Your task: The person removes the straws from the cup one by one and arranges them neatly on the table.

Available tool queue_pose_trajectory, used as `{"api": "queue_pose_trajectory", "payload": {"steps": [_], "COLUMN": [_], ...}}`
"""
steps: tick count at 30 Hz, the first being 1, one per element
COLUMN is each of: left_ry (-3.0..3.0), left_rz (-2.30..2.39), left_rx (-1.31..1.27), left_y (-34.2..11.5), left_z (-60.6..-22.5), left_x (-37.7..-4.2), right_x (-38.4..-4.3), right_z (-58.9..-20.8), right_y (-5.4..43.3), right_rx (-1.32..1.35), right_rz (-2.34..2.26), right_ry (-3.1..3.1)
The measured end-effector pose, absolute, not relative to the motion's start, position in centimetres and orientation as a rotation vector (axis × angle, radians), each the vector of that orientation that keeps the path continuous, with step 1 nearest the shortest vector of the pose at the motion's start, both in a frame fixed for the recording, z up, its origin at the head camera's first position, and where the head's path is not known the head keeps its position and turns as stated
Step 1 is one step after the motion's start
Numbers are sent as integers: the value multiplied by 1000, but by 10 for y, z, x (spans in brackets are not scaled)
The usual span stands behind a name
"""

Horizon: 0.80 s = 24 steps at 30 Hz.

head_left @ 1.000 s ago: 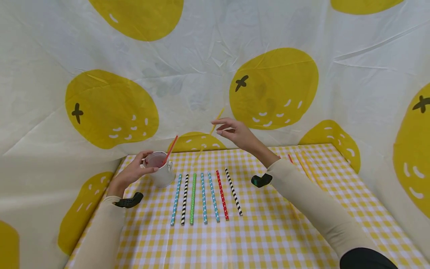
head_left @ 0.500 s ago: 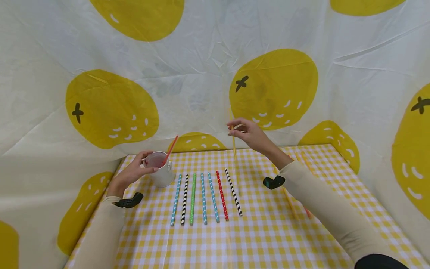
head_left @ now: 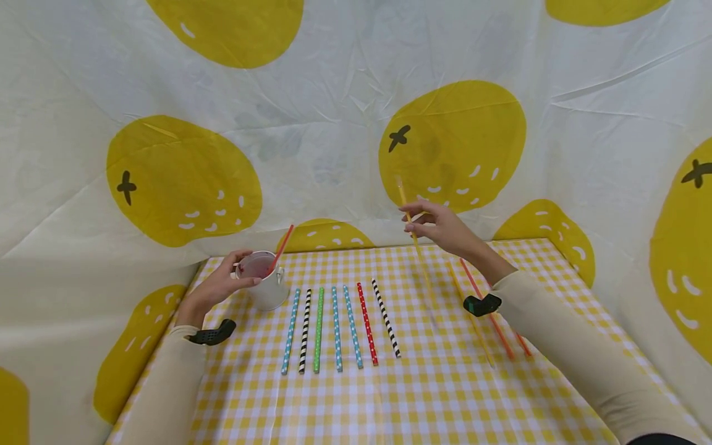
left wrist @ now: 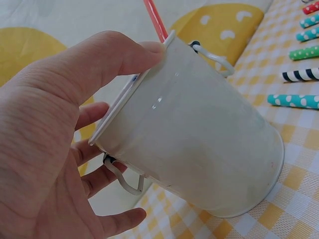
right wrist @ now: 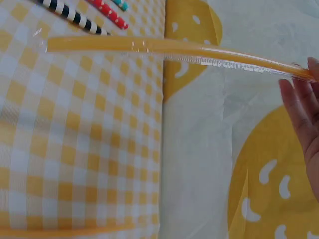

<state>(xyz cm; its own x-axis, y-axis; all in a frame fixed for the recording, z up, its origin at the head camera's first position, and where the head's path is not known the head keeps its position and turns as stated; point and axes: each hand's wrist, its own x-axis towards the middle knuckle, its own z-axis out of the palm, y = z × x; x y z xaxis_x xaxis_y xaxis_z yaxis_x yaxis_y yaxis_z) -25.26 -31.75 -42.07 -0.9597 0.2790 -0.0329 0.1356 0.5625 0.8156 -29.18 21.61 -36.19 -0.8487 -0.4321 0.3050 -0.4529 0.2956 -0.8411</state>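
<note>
My left hand [head_left: 219, 285] holds the rim of a small white bucket [head_left: 270, 293] at the back left of the table, thumb on the near side and fingers on the far side. In the left wrist view, small loop handles show on the bucket's sides. A red straw [head_left: 283, 248] leans inside it and sticks out over the rim. My right hand [head_left: 444, 230] pinches a yellow straw [right wrist: 114, 44] in a clear wrapper, above the table's back edge. That straw tilts, its lower end pointing down toward the table, right of the row of paper straws.
Several paper straws lie in a row mid-table: dotted blue, dotted green [head_left: 319, 330], dotted red [head_left: 367, 324] and black-striped [head_left: 386, 318]. Under my right forearm lie a yellow straw [head_left: 479, 342] and red straws [head_left: 502, 337] on the checked tablecloth [head_left: 334, 408]. A lemon-print sheet [head_left: 322, 167] hangs behind.
My right hand has moved right with the yellow straw, which has swung to lean the other way. The straws under the right forearm show more now. The left hand and bucket stay put.
</note>
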Motion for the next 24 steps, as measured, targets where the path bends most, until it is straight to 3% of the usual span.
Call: {"api": "queue_pose_trajectory", "payload": {"steps": [24], "left_ry": [2642], "left_rz": [1337], "left_rx": [352], "left_y": [-317], "left_z": [-419], "left_x": [-253], "right_x": [-290], "right_z": [-375], "right_y": [324], "right_rx": [701], "right_rz": [1607], "right_ry": [-2627]}}
